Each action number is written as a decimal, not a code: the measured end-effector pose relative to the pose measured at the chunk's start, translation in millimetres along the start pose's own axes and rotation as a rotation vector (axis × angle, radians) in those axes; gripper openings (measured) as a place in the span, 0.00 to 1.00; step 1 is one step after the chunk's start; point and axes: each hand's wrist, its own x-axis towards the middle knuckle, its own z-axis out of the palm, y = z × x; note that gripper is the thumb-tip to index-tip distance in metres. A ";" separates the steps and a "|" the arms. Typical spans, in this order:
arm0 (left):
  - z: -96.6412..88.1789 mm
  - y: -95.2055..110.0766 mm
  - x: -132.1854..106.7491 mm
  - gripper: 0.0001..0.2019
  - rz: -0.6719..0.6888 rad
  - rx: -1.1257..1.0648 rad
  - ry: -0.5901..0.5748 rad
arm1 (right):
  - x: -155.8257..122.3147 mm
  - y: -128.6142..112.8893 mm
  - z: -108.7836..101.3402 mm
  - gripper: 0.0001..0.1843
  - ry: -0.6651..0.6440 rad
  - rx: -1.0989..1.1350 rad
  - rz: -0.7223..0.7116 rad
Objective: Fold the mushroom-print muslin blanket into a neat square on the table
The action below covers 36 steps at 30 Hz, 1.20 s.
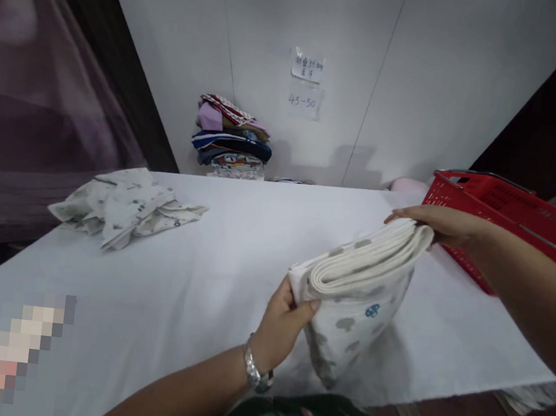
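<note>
Between my two hands is a thick folded white cloth point(359, 312) with grey and blue printed shapes, held up on edge above the front of the table. Its many folded layers show along the top. My left hand point(283, 324) grips the near left corner, thumb on the front face and fingers behind. At the far right end, my right hand point(435, 224) is closed on the cloth's upper corner, its fingers partly hidden by the fabric.
A crumpled white printed cloth point(126, 208) lies on the left of the white-covered table point(230, 282). Folded textiles point(233, 137) are stacked by the back wall. A red plastic basket point(496, 211) stands at the right, beside my right forearm. Paper notes point(306, 82) hang on the wall.
</note>
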 end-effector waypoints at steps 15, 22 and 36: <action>-134.4 -29.9 24.5 0.20 -0.534 -0.092 0.340 | 87.7 -67.0 221.2 0.22 -0.245 0.244 -0.092; -157.2 -34.2 56.5 0.19 -0.293 0.599 0.456 | 78.4 -24.6 211.9 0.18 -0.022 -0.147 -0.244; -151.8 -34.7 68.6 0.18 -0.206 0.905 0.413 | 86.1 -6.2 237.2 0.23 0.128 -0.328 -0.377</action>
